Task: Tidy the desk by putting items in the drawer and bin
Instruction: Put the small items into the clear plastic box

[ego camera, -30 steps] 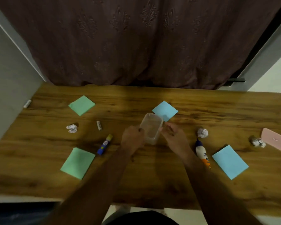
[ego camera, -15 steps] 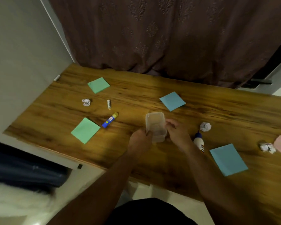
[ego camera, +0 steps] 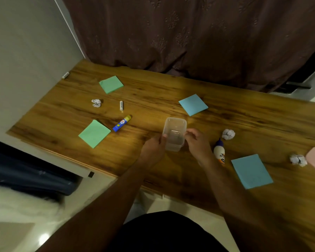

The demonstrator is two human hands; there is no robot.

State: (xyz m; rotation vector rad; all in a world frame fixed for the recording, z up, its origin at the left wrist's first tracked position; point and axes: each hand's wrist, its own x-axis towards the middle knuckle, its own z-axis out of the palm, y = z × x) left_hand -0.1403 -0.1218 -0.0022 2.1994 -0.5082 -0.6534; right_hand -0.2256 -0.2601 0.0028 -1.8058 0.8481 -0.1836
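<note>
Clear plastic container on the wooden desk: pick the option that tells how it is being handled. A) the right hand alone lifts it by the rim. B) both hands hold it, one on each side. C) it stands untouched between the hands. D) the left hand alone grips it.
B: the left hand grips the left wall of the clear plastic container and the right hand holds its right side.

Bare forearms [ego camera: 105,206], no sleeves; dark garment [ego camera: 164,231] below.
</note>
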